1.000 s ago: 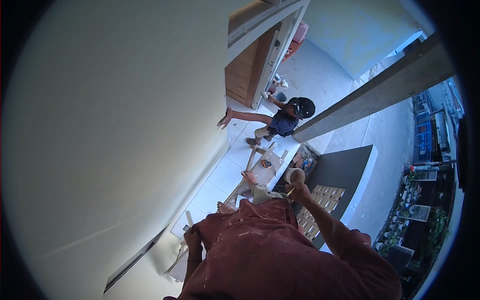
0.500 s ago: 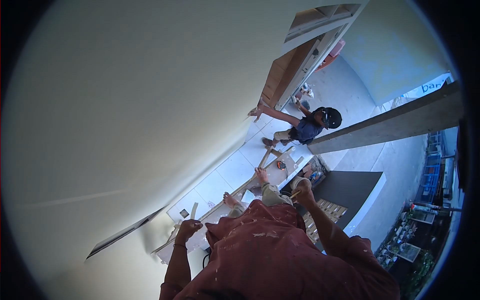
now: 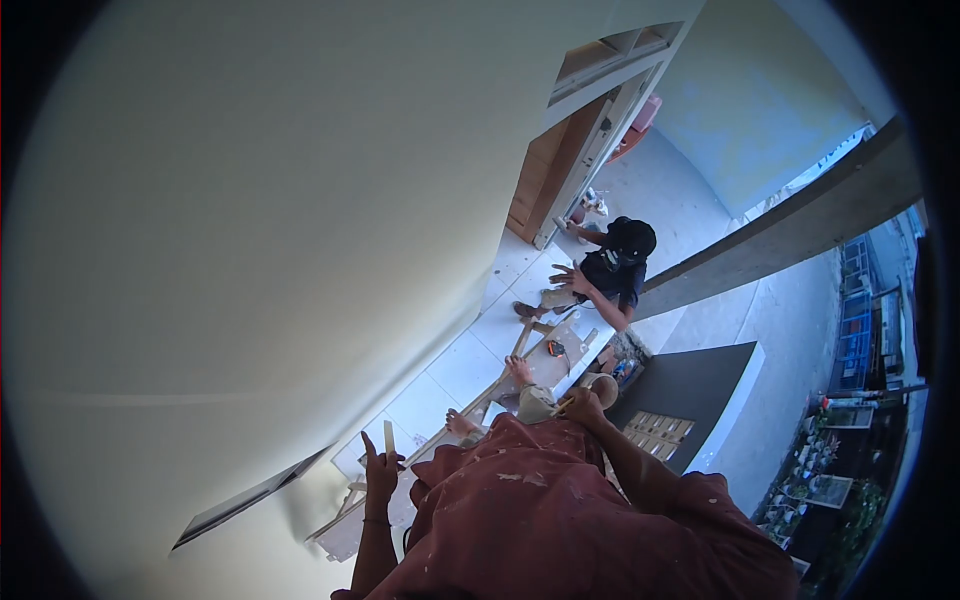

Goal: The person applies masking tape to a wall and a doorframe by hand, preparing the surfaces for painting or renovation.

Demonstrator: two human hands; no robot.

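Note:
My left hand point(image 3: 381, 472) is raised at the lower left, its index finger stretched upward and nothing visible in it. Just beyond it stands a pale strip point(image 3: 389, 438); I see no clear contact. On the other side, my right hand point(image 3: 583, 405) is closed around a light cup point(image 3: 602, 386) and a thin wooden stick point(image 3: 563, 407), beside my paint-flecked red shirt point(image 3: 530, 480). My bare feet rest on a raised plank point(image 3: 493, 393).
A large pale wall point(image 3: 250, 220) fills the left side. Beyond the plank, a person in a dark cap point(image 3: 632, 238) stands on the tiled floor point(image 3: 475, 332) near a wooden door point(image 3: 550, 165). An orange-and-black tool point(image 3: 556, 348) lies on the plank. A grey beam point(image 3: 800, 220) crosses the right.
My left index finger has stretched upward from a closed hand. My right hand and the cup have shifted slightly left and down. The other person's arm has moved from the wall towards their body.

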